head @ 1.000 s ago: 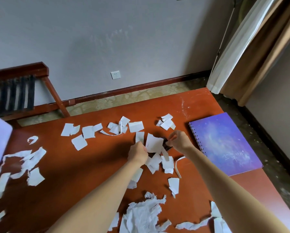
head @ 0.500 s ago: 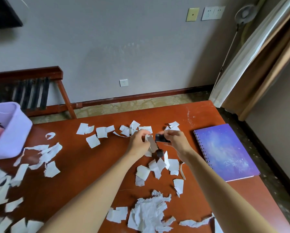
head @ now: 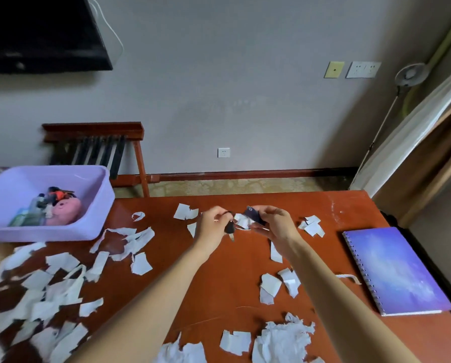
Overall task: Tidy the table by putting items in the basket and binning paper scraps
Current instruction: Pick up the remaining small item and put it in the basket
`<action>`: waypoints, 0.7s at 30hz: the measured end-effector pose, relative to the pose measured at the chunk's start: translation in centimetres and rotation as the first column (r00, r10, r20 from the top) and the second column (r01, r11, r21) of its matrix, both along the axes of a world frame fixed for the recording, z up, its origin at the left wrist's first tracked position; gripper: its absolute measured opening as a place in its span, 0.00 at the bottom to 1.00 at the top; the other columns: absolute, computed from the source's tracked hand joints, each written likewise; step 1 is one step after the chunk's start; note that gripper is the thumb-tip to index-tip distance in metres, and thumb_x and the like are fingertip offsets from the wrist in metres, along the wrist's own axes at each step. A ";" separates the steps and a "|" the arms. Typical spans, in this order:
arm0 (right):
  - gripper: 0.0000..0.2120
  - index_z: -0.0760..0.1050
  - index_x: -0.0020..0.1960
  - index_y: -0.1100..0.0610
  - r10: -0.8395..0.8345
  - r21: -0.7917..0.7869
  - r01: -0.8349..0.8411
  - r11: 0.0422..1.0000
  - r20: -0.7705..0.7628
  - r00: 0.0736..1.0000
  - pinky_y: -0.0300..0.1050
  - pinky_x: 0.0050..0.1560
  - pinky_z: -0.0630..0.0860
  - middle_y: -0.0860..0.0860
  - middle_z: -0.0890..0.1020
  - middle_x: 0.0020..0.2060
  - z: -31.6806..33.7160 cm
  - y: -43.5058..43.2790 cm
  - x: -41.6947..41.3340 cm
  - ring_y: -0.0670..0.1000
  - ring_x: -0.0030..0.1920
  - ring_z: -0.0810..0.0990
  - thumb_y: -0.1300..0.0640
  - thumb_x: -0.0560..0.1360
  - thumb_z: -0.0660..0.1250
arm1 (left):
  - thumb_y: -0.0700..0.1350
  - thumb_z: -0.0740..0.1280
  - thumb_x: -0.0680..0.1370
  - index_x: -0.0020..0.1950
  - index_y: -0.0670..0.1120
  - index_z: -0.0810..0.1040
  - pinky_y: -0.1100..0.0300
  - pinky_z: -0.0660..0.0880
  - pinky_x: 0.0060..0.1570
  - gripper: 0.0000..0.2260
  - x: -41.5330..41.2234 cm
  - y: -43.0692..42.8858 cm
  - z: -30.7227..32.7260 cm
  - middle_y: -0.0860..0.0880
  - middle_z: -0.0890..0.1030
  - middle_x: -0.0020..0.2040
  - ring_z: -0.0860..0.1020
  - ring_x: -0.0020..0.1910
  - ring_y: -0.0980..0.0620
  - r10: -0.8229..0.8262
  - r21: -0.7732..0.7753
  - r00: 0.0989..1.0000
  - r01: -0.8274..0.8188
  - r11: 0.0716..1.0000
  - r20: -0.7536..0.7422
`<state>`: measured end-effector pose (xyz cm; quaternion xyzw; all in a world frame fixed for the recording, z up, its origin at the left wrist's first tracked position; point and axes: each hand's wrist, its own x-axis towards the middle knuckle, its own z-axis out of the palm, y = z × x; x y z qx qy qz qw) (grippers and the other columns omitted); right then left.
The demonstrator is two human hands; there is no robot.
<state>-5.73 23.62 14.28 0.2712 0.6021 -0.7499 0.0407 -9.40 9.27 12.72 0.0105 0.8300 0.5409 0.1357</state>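
Lilac plastic, the basket (head: pixel 98 205) sits at the far left of the red-brown table (head: pixel 232 284) with a pink thing and a few small items already in it. White paper scraps (head: pixel 62 286) lie thick just below it and thin out towards the middle. Above the table's centre the left hand (head: pixel 210 227) pinches the top of a dark key (head: pixel 229 228), whose blade hangs down. Just beside it, the right hand (head: pixel 274 225) grips a small dark tag (head: pixel 253 214) between thumb and fingers. Whether key and tag are joined cannot be told. At the right edge a purple spiral notebook (head: pixel 397 271) lies flat, untouched. The step in hand looks like sorting a keeper out of the litter. The next move probably calls for carrying key and tag well to the left and releasing them inside the basket, shaking off any clinging scrap first. The scraps and the notebook are not yet dealt with. A second ago both hands were down among the scraps. Half a second ago they had the dark pieces just above the paper. Now they are raised clear of it, and the view has swung so the basket shows whole.
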 end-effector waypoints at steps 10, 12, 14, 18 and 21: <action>0.12 0.76 0.56 0.62 0.214 0.125 -0.232 0.965 0.137 0.967 0.44 0.51 0.77 0.56 0.81 0.42 0.7 -16.8 -6.4 0.52 0.44 0.81 0.70 0.76 0.60 | 0.37 0.63 0.78 0.47 0.42 0.77 0.50 0.78 0.53 0.04 -6.1 -15.3 3.4 0.47 0.79 0.44 0.78 0.47 0.48 0.178 0.112 0.965 -0.158 0.981 -0.195; 0.12 0.75 0.56 0.59 0.271 0.126 -0.278 0.952 0.064 0.960 0.44 0.52 0.76 0.53 0.81 0.45 1.1 -20.3 -8.0 0.52 0.50 0.79 0.70 0.75 0.62 | 0.35 0.63 0.77 0.47 0.39 0.79 0.51 0.77 0.50 0.05 -7.5 -18.2 3.4 0.47 0.79 0.42 0.77 0.45 0.50 0.201 0.141 0.954 -0.173 0.975 -0.220; 0.14 0.74 0.55 0.57 0.373 0.156 -0.371 0.915 0.016 0.928 0.47 0.57 0.74 0.48 0.81 0.44 1.5 -24.3 -9.9 0.51 0.52 0.78 0.71 0.75 0.60 | 0.34 0.63 0.76 0.47 0.38 0.80 0.54 0.75 0.48 0.06 -9.2 -21.6 3.3 0.47 0.79 0.41 0.76 0.42 0.51 0.235 0.141 0.943 -0.206 0.968 -0.236; 0.13 0.76 0.56 0.61 0.519 0.216 -0.511 0.832 0.027 0.855 0.48 0.53 0.76 0.55 0.78 0.48 1.0 -31.3 -14.1 0.55 0.50 0.76 0.70 0.74 0.61 | 0.38 0.63 0.77 0.45 0.39 0.80 0.65 0.71 0.39 0.06 -12.7 -27.7 3.3 0.45 0.79 0.39 0.75 0.39 0.50 0.390 0.206 0.903 -0.353 0.913 -0.182; 0.11 0.76 0.56 0.63 0.546 0.172 -0.548 0.819 0.061 0.836 0.44 0.45 0.77 0.62 0.79 0.51 0.4 -35.7 -16.7 0.55 0.47 0.77 0.69 0.75 0.62 | 0.39 0.63 0.78 0.43 0.40 0.79 0.62 0.69 0.39 0.06 -15.2 -32.0 3.0 0.47 0.77 0.36 0.73 0.39 0.50 0.520 0.293 0.848 -0.475 0.830 -0.101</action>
